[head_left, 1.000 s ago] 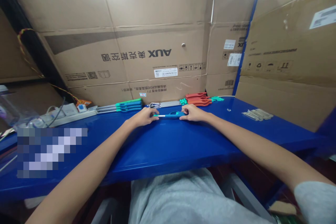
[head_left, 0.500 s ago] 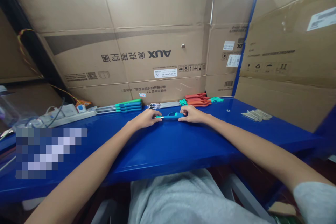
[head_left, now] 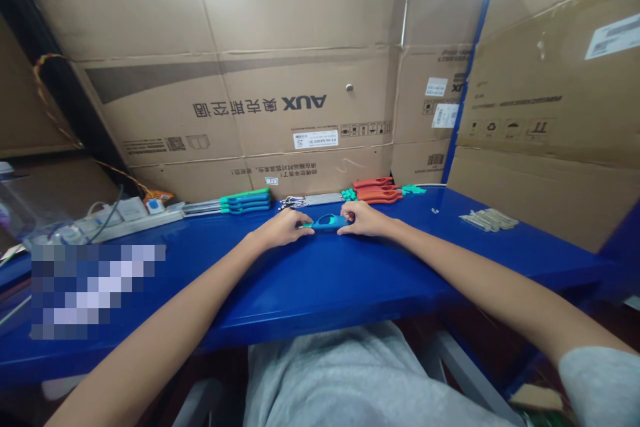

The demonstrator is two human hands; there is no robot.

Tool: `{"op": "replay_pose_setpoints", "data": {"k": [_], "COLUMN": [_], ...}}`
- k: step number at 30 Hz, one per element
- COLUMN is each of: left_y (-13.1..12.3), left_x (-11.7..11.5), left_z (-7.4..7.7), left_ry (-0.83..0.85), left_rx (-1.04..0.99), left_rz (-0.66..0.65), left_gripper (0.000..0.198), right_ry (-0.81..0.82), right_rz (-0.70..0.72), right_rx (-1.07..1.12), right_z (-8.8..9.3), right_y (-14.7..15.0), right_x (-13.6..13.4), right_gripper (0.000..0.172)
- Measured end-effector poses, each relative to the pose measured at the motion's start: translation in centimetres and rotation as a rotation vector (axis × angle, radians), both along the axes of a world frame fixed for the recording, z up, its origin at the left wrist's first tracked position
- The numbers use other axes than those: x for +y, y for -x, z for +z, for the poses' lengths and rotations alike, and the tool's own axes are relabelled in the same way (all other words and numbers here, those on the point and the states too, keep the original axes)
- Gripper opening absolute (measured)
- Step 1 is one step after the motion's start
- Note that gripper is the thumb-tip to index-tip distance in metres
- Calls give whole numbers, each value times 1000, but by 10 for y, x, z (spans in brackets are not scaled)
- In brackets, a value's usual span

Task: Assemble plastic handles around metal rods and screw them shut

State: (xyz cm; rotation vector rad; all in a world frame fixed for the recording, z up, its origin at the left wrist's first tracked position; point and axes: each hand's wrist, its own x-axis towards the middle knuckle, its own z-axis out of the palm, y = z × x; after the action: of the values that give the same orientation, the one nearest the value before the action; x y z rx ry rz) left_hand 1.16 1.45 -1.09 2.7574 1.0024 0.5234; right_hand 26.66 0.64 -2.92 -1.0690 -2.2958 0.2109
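Note:
A blue handle (head_left: 327,221) with an oval opening and a bit of green inside lies level between my hands, above the blue table. My left hand (head_left: 287,227) pinches its left end, where a thin part meets the handle. Closed on the right end is my right hand (head_left: 364,218). Behind them lie thin metal rods (head_left: 323,199), small green pieces (head_left: 349,195) and a stack of orange-red handles (head_left: 379,193). Further left are stacked blue and green handles (head_left: 247,201) with metal rods.
A power strip (head_left: 135,221) with plugs and cables runs along the back left, near a clear plastic container (head_left: 30,207). Pale slender pieces (head_left: 489,219) lie at the right. Cardboard sheets (head_left: 300,13) stand behind the blue table (head_left: 340,280).
My left hand has shifted slightly right, closer to the blue handle. The handle has turned a little, so its oval opening and the green inside show more.

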Motion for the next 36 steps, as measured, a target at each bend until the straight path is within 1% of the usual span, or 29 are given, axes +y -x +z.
{"op": "replay_pose_setpoints", "data": {"k": [4,7,14,16,19,24,26,28,33,36], "left_y": [-2,-2,-3,-4,-6,-9,-9,-8,-5,-5], "left_x": [-1,1,1,-1,-5,-8,-8,-6,-4,-3], "left_z": [0,0,-1,-2,-3,-2,-2,-3,-7,-8], "left_ry": [-70,-104,-113,-113,-134,-161,-119,-62,72,153], "left_rx": [3,-3,9,26,62,60,36,4,-84,-135], "left_rz": [66,100,121,105,37,-2,-4,5,28,41], "left_gripper": [26,26,27,25,21,21,22,23,27,29], "right_ry": [-43,-54,-3,27,63,57,16,-73,-297,-415], "right_rz": [17,28,34,42,73,104,114,138,251,249], "right_rx": [7,-16,-80,-85,-68,-19,-36,-75,-225,-293], "right_z": [3,7,11,9,6,1,2,4,8,7], "right_y": [0,0,-1,-1,-1,-1,-1,-1,0,1], "right_x": [0,-1,-5,-7,-7,-6,-7,-9,-13,-13], "right_gripper": [48,49,41,40,41,40,39,38,31,25]}}
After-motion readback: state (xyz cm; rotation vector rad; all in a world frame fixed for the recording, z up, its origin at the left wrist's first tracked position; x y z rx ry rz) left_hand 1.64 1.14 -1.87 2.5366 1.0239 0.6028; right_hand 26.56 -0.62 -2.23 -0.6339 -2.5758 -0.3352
